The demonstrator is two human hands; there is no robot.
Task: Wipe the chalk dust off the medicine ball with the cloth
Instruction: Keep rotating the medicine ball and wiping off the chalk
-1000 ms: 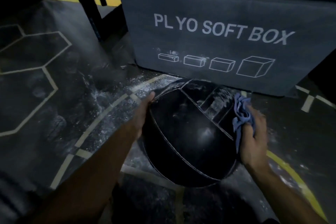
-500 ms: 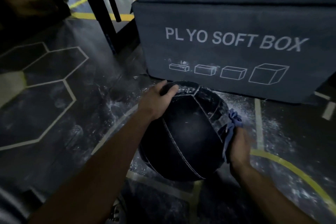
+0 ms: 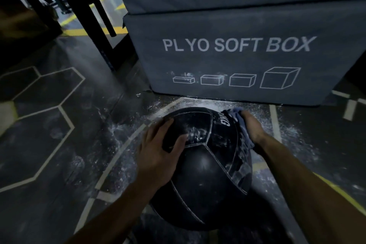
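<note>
Two stacked grey plyo soft boxes (image 3: 237,55) stand on a dark gym floor (image 3: 49,144) marked with pale hexagons, lines and scattered chalk dust (image 3: 293,130). Just before them rests the black medicine ball (image 3: 202,172); being round, it has no long axis, and its chalk-smeared panels face up and right. Left hand (image 3: 158,150) lies spread flat on top, its grip open. Right hand (image 3: 252,125) presses a bunched blue cloth (image 3: 238,119) to the upper right side, grip closed around it.
</note>
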